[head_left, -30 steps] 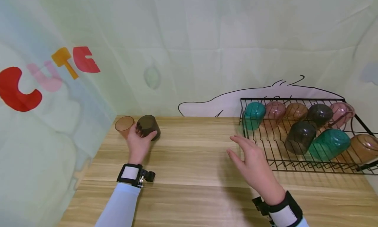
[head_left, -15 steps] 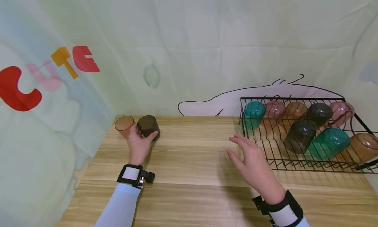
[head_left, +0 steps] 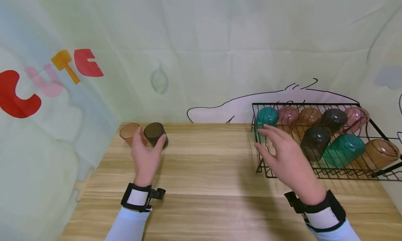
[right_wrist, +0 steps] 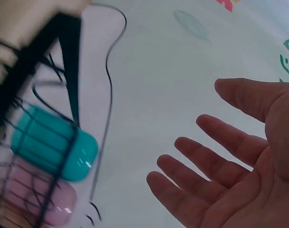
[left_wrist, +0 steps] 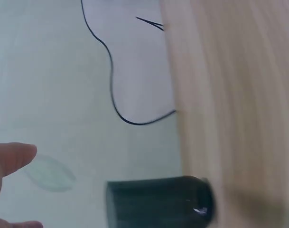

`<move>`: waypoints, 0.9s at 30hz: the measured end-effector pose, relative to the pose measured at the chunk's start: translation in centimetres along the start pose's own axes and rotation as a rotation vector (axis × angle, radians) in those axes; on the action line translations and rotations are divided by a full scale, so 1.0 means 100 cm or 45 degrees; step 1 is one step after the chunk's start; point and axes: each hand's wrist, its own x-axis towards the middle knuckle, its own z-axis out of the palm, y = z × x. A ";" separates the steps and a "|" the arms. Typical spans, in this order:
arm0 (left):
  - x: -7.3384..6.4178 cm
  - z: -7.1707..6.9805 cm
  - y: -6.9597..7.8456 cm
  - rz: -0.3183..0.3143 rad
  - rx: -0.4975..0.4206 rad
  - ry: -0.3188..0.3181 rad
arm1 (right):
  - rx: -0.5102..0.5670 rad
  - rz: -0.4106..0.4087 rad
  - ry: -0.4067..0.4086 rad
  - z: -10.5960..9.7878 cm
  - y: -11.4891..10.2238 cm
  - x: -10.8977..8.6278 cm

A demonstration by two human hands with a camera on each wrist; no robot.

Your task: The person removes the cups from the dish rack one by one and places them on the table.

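The dark cup (head_left: pixel 154 133) stands upright on the bench (head_left: pixel 207 164), just beside an amber cup (head_left: pixel 127 133). The left hand (head_left: pixel 146 159), fingers parted, seems clear of both, though its wrist view is blurred. The right hand (head_left: pixel 290 162) hovers empty, fingers extended, by the wire rack (head_left: pixel 306 103) of coloured cups (head_left: pixel 344 151).

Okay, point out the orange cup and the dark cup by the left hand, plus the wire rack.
Orange cup (head_left: pixel 127 135): head view, wall near its rim.
Dark cup (left_wrist: pixel 158 203): left wrist view, side wall.
Wire rack (head_left: pixel 306 104): head view, back top rail.
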 end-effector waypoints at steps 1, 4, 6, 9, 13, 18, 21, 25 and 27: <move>-0.001 0.000 0.005 0.041 0.014 0.005 | -0.017 -0.017 0.017 -0.006 0.001 0.002; -0.006 0.000 0.022 0.168 0.028 0.004 | -0.063 -0.052 0.050 -0.022 0.005 0.010; -0.010 0.002 0.031 0.235 0.052 0.002 | -0.089 -0.064 0.052 -0.031 0.008 0.015; -0.016 0.007 0.041 0.317 0.065 -0.030 | -0.118 -0.058 0.020 -0.039 0.012 0.022; -0.025 0.015 0.049 0.404 0.091 -0.141 | -0.148 -0.044 -0.076 -0.042 0.018 0.032; -0.039 0.023 0.058 0.479 0.190 -0.328 | -0.184 -0.069 -0.161 -0.034 0.029 0.049; -0.045 0.029 0.063 0.525 0.252 -0.421 | -0.198 -0.073 -0.181 -0.027 0.038 0.061; -0.049 0.036 0.064 0.552 0.320 -0.511 | -0.216 -0.024 -0.225 -0.018 0.049 0.073; -0.050 0.038 0.063 0.550 0.355 -0.548 | -0.217 0.003 -0.255 -0.014 0.053 0.078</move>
